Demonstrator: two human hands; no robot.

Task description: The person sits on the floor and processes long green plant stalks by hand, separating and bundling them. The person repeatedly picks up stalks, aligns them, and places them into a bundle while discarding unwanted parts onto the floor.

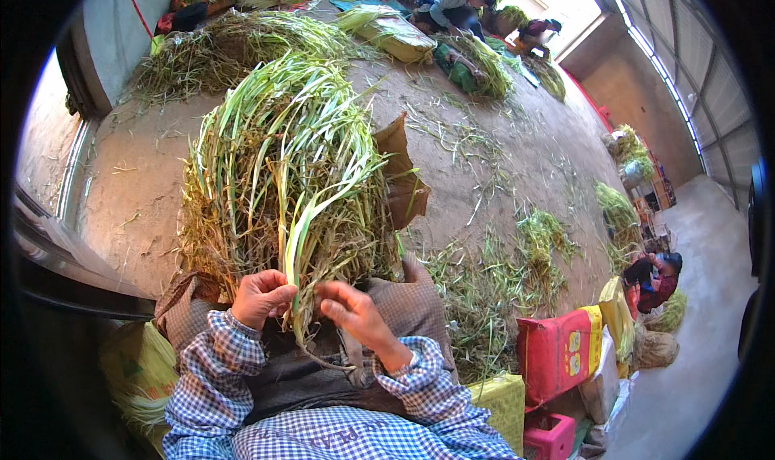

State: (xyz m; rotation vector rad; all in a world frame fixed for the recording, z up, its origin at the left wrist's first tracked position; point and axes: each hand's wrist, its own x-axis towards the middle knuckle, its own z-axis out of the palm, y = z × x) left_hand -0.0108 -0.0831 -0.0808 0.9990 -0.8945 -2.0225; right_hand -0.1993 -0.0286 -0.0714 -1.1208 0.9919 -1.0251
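My left hand [261, 299] pinches a long green-and-white leafy stalk [294, 260] between thumb and fingers, near its lower end. Just right of it, my right hand [357, 314] has its thumb and forefinger beside withered strands at the stalk's base [303, 323]; whether it grips them is not clear. Before me lies a large heap of leafy stalks [290, 157], green on top with brown, withered leaves below. The heap's near end rests by my lap, over brown patterned cloth [405, 302].
Trimmed leaves [484, 302] litter the floor at right. Nearby stand a red-and-yellow sack [554, 354], a pink plastic stool [548, 434] and a yellow-green package [501, 408]. More stalk bundles [387, 33] lie ahead. Other people [457, 8] work at the back and right. A door frame [79, 157] is at left.
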